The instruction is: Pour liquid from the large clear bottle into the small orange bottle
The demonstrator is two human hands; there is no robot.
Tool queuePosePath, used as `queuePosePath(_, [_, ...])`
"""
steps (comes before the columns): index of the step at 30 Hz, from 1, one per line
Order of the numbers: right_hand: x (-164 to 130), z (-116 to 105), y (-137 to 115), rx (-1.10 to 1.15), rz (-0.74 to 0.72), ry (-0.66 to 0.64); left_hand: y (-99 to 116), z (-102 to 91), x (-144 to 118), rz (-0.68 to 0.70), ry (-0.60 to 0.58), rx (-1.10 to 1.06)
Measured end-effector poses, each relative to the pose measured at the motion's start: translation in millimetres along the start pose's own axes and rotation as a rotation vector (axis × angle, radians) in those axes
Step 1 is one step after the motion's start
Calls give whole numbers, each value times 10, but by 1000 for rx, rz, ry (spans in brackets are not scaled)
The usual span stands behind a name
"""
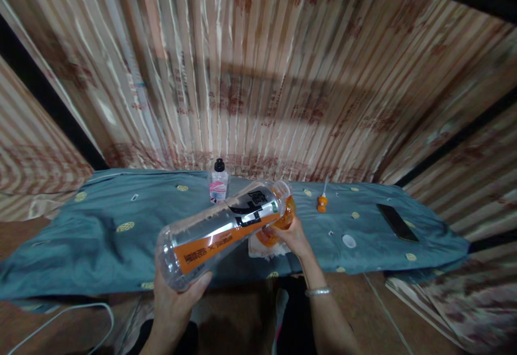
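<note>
My left hand (177, 298) is wrapped round the base of a large clear plastic bottle (220, 228) with an orange and black label. The bottle is tilted, its neck up to the right, over an orange translucent bottle (287, 214). My right hand (291, 235) grips that orange bottle, whose lower part stands on or just above a white cloth (258, 248). Whether liquid runs between the two mouths I cannot tell. An orange pump top (322, 203) with a pale tube stands to the right, and a white round cap (349, 241) lies nearer.
A clear bottle with a black cap and pink label (218, 185) stands behind on the blue-green sheet (153, 209). A dark phone-like slab (396, 222) lies at the right. Striped curtains (250, 75) hang behind. A white cable (81, 307) curls on the floor.
</note>
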State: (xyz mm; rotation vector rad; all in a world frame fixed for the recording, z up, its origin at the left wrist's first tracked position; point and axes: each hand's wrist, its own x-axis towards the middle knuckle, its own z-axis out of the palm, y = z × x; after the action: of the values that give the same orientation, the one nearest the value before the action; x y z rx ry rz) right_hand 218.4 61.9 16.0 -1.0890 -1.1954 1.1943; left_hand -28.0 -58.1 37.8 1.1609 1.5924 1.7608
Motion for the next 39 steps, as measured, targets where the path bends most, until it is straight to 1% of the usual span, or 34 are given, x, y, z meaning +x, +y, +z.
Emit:
queuePosePath(3, [-2,1,-11,-10,8,-3,51,14,-3,-42,4,-70])
queuePosePath(6, [-6,6,-22,-7,8,-3,86,20,-4,-55,-14,-99])
queuePosePath(12, [-15,9,-51,-28,6,20,66,15,-7,-57,8,-76])
queuePosePath(21, [-10,5,-49,-29,17,19,55,21,-4,-40,4,-88])
queuePosePath(29, [-11,-8,-30,-37,16,27,34,1,4,-26,-5,-54])
queuePosePath(33, [-4,-9,-14,-19,19,7,61,17,-3,-50,-3,-89])
queuePosePath(39, [-8,-1,-24,-14,8,25,77,20,-8,-46,1,-81])
